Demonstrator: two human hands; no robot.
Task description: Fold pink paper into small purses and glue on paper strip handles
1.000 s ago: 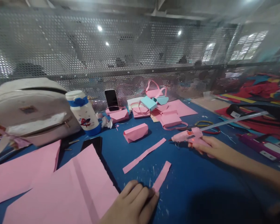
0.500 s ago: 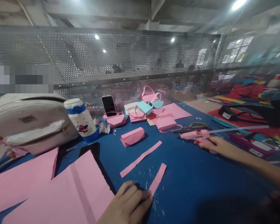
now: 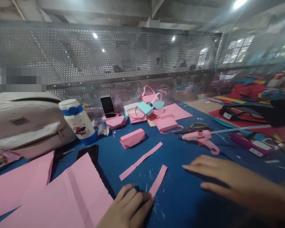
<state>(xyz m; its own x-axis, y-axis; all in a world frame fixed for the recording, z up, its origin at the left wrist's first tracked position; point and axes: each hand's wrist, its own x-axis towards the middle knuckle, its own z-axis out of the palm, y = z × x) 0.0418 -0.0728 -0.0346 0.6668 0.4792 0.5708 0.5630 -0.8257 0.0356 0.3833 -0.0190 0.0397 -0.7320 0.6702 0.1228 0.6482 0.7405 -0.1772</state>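
At the front of the blue table, my left hand (image 3: 129, 207) pinches the near end of a short pink paper strip (image 3: 159, 180). My right hand (image 3: 212, 175) hovers over the table to the right, fingers stretched out and thumb apart, holding nothing. Just beyond it a pink glue gun (image 3: 201, 138) lies on its side, a clear glue stick (image 3: 242, 129) poking out of its back. A longer pink paper strip (image 3: 141, 161) lies flat ahead of the left hand. Behind that strip sits a folded pink paper box (image 3: 132, 138).
Large pink sheets (image 3: 61, 196) cover the left front, partly over a black phone (image 3: 88, 153). Behind stand a bottle (image 3: 79, 123) and a pale backpack (image 3: 28, 123). Small paper bags (image 3: 167, 123), pliers (image 3: 197, 127) and a purple device (image 3: 251, 144) lie farther back, before a perforated metal screen (image 3: 133, 60).
My right hand has let go of the glue gun, which now lies on the table, and has come nearer and leftward. My left hand still pinches the short strip.
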